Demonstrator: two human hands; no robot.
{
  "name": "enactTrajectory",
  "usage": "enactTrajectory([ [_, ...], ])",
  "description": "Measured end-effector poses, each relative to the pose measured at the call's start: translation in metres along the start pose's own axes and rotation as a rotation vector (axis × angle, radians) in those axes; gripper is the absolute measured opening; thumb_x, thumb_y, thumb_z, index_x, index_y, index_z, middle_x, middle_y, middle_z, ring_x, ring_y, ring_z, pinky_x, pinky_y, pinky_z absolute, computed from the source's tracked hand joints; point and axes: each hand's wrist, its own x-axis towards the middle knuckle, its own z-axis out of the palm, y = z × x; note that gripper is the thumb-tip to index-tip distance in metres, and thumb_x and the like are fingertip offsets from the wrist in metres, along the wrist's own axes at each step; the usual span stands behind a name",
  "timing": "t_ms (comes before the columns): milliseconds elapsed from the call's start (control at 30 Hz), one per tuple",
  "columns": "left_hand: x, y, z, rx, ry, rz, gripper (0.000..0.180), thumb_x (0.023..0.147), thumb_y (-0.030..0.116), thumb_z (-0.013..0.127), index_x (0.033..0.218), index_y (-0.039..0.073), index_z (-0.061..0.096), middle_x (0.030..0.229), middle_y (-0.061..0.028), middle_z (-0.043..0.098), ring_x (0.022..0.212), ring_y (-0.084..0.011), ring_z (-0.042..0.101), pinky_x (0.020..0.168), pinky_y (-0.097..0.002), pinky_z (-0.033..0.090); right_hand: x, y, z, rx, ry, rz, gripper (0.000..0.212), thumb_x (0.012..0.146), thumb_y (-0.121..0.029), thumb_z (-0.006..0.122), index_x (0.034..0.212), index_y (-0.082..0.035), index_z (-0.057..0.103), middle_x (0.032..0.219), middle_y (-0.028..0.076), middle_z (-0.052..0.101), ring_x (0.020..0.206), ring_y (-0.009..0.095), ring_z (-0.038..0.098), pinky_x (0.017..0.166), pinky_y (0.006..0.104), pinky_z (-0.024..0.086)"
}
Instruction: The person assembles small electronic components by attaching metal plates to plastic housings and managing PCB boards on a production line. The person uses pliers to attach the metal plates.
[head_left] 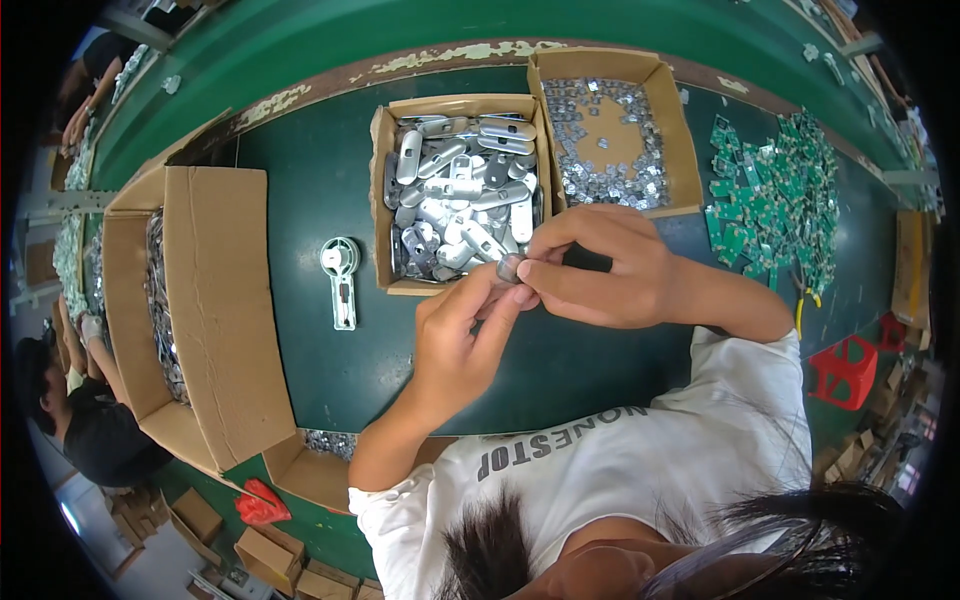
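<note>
My left hand (465,330) and my right hand (610,270) meet just in front of an open cardboard box (410,286) of silver parts. Between their fingertips is a small grey rounded part (509,268), gripped from both sides. Fingers cover much of it, so its full shape cannot be made out. Inside the box lie many silver oblong casings (455,188), heaped at all angles. Left of the box, a pale green-white plastic piece (342,280) with a round head and a straight handle lies on the dark green table (330,385).
A shallower box (683,150) of small metal pieces stands behind my right hand. Green circuit boards (775,195) are piled at the right, near yellow-handled pliers (808,297). A tall carton (215,310) of metal parts stands left. Another person (95,420) sits beyond it. A red stool (845,372) is at right.
</note>
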Motion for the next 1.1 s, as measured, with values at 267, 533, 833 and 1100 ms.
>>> enactTrajectory([
  [267, -0.002, 0.012, -0.003, -0.124, 0.031, -0.121, 0.021, 0.091, 0.003, 0.054, 0.109, -0.008, 0.059, 0.084, -0.0111, 0.067, 0.077, -0.0147, 0.067, 0.067, -0.0238, 0.054, 0.015, -0.011, -0.009, -0.160, -0.150, -0.051, 0.016, 0.069, -0.011, 0.071, 0.083, -0.009, 0.064, 0.078, 0.003, 0.052, 0.063, 0.018, 0.054, 0.051, 0.0309, 0.042],
  [533, -0.057, 0.025, -0.033, -0.342, -0.010, -0.479, 0.027, 0.096, 0.011, 0.049, 0.115, -0.006, 0.058, 0.088, -0.0085, 0.065, 0.077, -0.0138, 0.065, 0.068, -0.0247, 0.054, 0.048, -0.004, -0.007, -0.029, -0.153, 0.033, 0.022, 0.073, -0.003, 0.065, 0.095, -0.004, 0.066, 0.071, 0.006, 0.047, 0.062, 0.023, 0.045, 0.054, 0.0322, 0.034],
  [833, -0.125, -0.001, -0.036, -0.472, 0.375, -0.552, 0.031, 0.095, 0.014, 0.048, 0.114, -0.010, 0.056, 0.084, -0.0139, 0.067, 0.072, -0.0193, 0.068, 0.063, -0.0232, 0.055, 0.147, 0.014, 0.131, -0.245, -1.184, 0.109, 0.038, 0.071, -0.015, 0.071, 0.106, -0.008, 0.060, 0.088, 0.016, 0.056, 0.094, 0.030, 0.054, 0.086, 0.0460, 0.030],
  [1100, -0.131, -0.007, -0.056, -0.457, 0.408, -0.457, 0.031, 0.096, 0.014, 0.049, 0.116, -0.008, 0.055, 0.088, -0.0117, 0.066, 0.079, -0.0193, 0.067, 0.070, -0.0267, 0.055, 0.130, 0.003, 0.065, 0.719, -0.785, 0.090, 0.036, 0.072, -0.001, 0.059, 0.108, -0.007, 0.060, 0.099, 0.008, 0.047, 0.087, 0.018, 0.053, 0.067, 0.0275, 0.049],
])
